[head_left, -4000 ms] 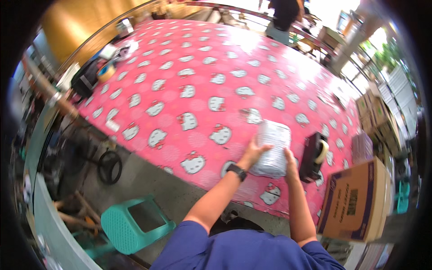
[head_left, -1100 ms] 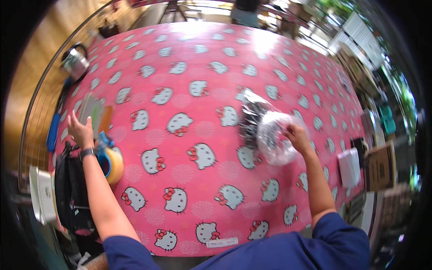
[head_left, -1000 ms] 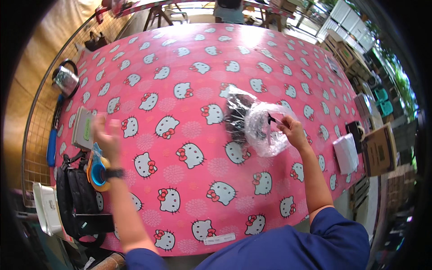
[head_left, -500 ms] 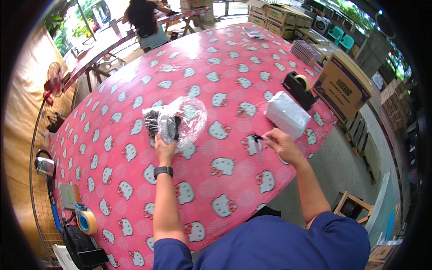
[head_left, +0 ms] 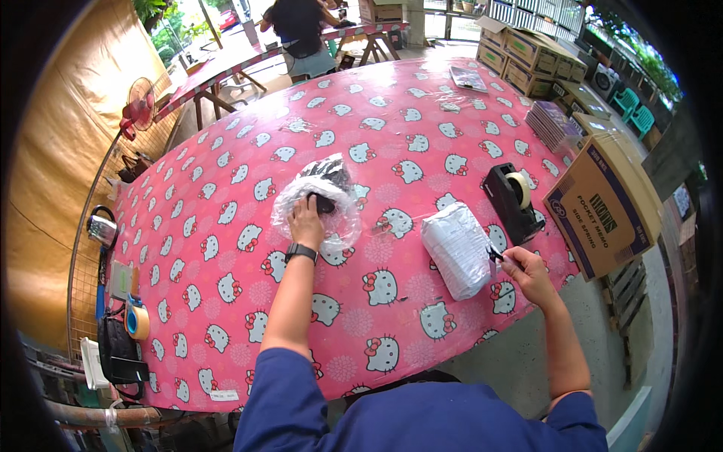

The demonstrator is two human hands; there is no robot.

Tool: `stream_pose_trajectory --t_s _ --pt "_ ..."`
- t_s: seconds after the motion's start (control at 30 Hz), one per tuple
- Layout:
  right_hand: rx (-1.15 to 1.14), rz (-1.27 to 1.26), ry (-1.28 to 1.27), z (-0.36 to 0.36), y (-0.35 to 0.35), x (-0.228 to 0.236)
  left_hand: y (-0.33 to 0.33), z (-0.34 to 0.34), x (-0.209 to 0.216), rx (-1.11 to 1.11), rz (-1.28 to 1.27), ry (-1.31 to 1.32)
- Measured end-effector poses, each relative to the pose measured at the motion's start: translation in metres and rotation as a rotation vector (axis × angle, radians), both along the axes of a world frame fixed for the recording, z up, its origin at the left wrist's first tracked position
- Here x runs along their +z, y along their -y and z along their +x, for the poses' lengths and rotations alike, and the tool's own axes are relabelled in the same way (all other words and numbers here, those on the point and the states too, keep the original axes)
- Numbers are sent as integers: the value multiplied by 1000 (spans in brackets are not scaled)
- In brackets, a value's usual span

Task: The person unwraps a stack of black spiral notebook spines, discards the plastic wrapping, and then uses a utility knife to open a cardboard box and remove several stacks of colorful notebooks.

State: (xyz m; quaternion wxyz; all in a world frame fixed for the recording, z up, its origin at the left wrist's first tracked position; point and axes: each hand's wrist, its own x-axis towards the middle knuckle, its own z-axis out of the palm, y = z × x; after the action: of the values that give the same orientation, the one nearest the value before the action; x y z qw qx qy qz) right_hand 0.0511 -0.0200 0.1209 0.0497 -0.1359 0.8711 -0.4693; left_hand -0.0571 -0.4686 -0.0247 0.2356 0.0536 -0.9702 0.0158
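My left hand, fingers spread, lies on a bundle of crumpled clear plastic wrap. A black item shows beneath the fingertips, and a dark patterned piece sticks out at the far side. My right hand pinches a small black object whose kind I cannot make out. It is held at the right edge of a white, plastic-wrapped parcel; whether it touches the parcel is unclear.
A black tape dispenser stands beyond the parcel, with a large carton to its right. Stacked booklets lie farther back. A tape roll and black bag sit at the table's left edge. A person sits at another table.
My right hand has moved from the left of the parcel to its right side. The plastic bundle has turned, its patterned part now pointing away from me. The whole view has swung round.
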Motion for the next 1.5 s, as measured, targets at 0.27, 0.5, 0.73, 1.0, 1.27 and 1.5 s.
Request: stream_pose_trajectory --t_s 0.27,0.5,0.73,1.0,1.27,1.5 --pt "62 -106 156 4 -23 23 44 -27 17 167 146 48" --pt "-87 85 67 9 -9 23 -10 87 55 -144 229 -288" --pt "-17 213 -75 -13 9 5 -27 167 63 7 612 -210" --pt "74 920 -198 -62 54 24 -134 191 51 -444 673 93" --pt "189 1217 -72 -116 113 22 -234 58 18 -604 1155 -21" --pt "408 1289 18 -68 55 17 -237 60 18 -549 1139 -27"
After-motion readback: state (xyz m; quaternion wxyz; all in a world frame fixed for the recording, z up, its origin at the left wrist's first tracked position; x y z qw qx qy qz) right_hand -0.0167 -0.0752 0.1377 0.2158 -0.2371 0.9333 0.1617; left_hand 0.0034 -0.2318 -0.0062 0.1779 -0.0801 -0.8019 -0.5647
